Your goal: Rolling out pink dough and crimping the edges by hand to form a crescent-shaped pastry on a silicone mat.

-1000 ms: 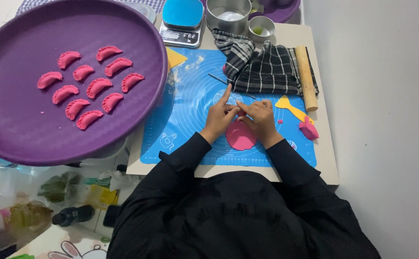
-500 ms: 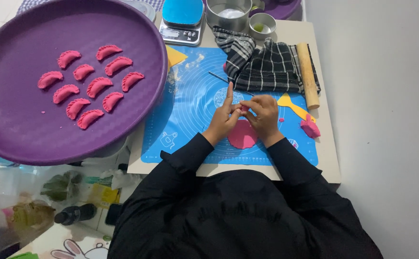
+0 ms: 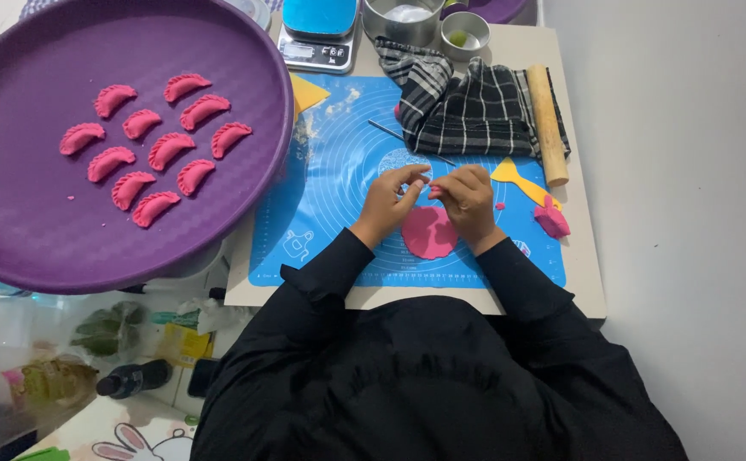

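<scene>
Both hands, left (image 3: 390, 198) and right (image 3: 467, 198), pinch a small pink dough piece (image 3: 431, 186) between curled fingertips above the flat dough round (image 3: 429, 232) on the blue mat (image 3: 339, 188), apparently to shape it.

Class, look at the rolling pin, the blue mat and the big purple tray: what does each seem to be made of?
Rolling pin: probably wood, pale tan, matte.
Blue mat: likely silicone or soft plastic; thin, lies flat, printed with circles.
Purple tray: apparently moulded plastic, with a slightly glossy, finely textured surface.
</scene>
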